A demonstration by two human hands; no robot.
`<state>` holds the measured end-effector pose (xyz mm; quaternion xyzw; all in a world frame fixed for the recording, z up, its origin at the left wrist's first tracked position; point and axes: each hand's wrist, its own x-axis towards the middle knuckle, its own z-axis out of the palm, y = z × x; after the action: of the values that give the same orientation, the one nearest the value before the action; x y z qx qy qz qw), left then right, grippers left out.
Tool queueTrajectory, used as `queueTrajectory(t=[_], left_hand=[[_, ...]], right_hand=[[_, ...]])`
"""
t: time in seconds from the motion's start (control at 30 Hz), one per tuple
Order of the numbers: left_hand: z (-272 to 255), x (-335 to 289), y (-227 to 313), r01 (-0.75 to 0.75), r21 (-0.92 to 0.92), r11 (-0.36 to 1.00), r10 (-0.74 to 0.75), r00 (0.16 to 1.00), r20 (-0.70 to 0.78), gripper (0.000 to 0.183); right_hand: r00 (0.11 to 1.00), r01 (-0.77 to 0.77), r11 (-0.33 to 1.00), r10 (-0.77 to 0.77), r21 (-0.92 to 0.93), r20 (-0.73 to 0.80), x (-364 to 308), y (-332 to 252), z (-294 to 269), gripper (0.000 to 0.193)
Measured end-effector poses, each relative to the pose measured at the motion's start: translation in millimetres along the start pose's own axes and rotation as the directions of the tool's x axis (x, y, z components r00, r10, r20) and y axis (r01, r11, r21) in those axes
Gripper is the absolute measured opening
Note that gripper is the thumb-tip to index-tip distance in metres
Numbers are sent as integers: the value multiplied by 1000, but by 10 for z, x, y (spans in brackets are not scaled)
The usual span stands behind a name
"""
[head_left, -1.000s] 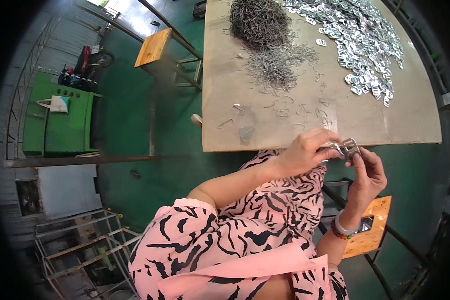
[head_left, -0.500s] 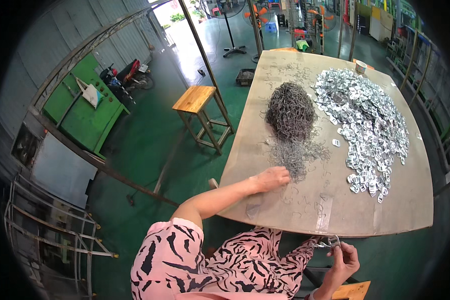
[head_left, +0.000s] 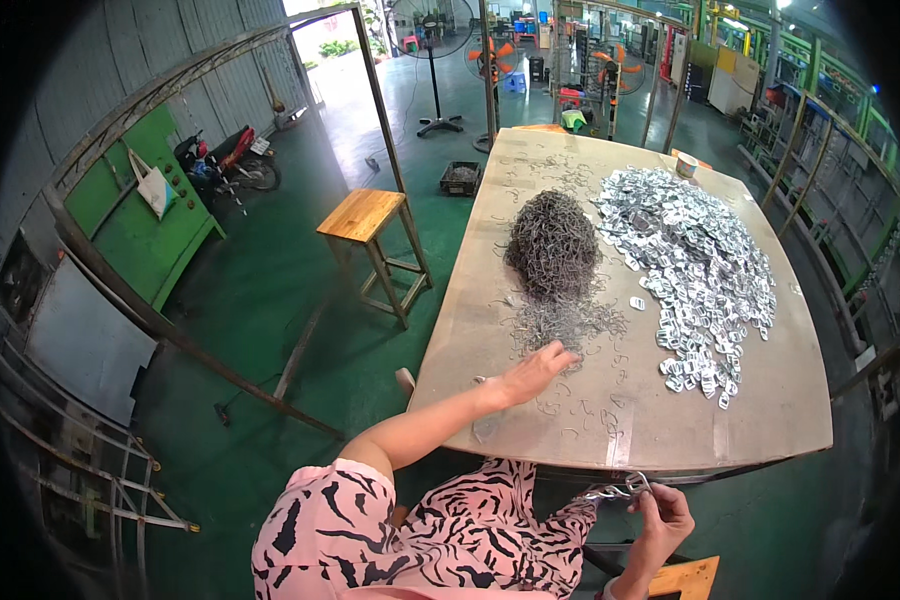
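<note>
My left hand (head_left: 538, 376) reaches over the table to the near end of the scattered wire hooks (head_left: 552, 322). Its fingers are drawn together and point down among the hooks; what lies between them is too small to make out. Behind rises a dense, dark mound of bent wire hooks (head_left: 554, 240). Just off the table's near edge, my right hand (head_left: 664, 518) pinches a silver metal buckle (head_left: 636, 484) between thumb and fingers. More shiny linked pieces (head_left: 604, 493) trail to the left of that buckle, over my patterned trousers.
Many flat silver buckles (head_left: 692, 262) are heaped along the right of the brown-topped table (head_left: 470, 330). A small tub (head_left: 686, 165) stands at the far edge. Left of the table are a wooden stool (head_left: 370, 222) and a dark crate (head_left: 460, 178). Another wooden seat (head_left: 686, 578) shows at bottom right.
The whole view has shifted, with the table now lower and further left. My left hand has moved slightly right and away along the loose hooks. My right hand still pinches the buckle.
</note>
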<state>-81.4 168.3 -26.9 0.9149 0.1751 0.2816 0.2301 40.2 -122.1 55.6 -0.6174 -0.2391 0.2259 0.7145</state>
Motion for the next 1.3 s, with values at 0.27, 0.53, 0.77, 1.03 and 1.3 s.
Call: queueTrajectory(t=[0.27,0.53,0.77,1.03,1.3], left_hand=[[-51,248,-87,-139,77,987,151,971,-184,9],[-346,-321,1731,141,-707,693,-38,986,160,7],[-28,-312,1865,-139,-519,843,131,990,-52,13],[13,-305,1829,-47,-681,731,29,999,-37,10],[43,-284,1824,2,-713,701,-8,1000,-5,10]], right_hand=[[997,67,993,-69,-101,-21,-147,14,39,7],[997,-29,998,25,-58,-71,-388,-22,171,8],[986,34,999,-29,30,-166,-322,-10,215,9],[995,89,996,-90,-11,-34,-248,-98,221,11],[997,-39,983,51,-178,64,1213,93,-114,27]])
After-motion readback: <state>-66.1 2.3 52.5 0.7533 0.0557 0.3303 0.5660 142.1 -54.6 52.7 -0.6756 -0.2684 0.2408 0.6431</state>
